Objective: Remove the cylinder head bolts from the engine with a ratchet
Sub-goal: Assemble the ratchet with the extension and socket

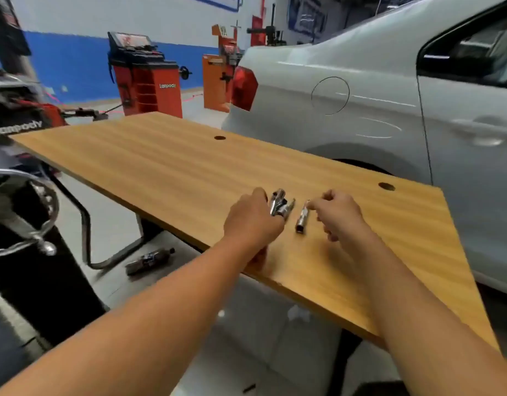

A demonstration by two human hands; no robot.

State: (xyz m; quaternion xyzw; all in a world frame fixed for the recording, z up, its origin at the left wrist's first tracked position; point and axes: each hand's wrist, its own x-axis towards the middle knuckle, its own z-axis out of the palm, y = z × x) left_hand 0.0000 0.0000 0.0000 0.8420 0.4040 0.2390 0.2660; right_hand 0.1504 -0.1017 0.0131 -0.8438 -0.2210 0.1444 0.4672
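Note:
A chrome ratchet (280, 204) lies on the wooden table (166, 167) near its front edge, and my left hand (252, 221) curls around it from the left. Just to its right a long chrome socket (302, 217) lies on the table. My right hand (339, 214) pinches the far end of the socket with its fingertips. No engine or cylinder head bolts are in view.
A white car (389, 104) stands close behind the table's right side. Orange workshop machines (149, 81) stand at the back left. A chrome wheel and black equipment (21, 212) sit at the left. A dark bottle (149, 260) lies on the floor under the table.

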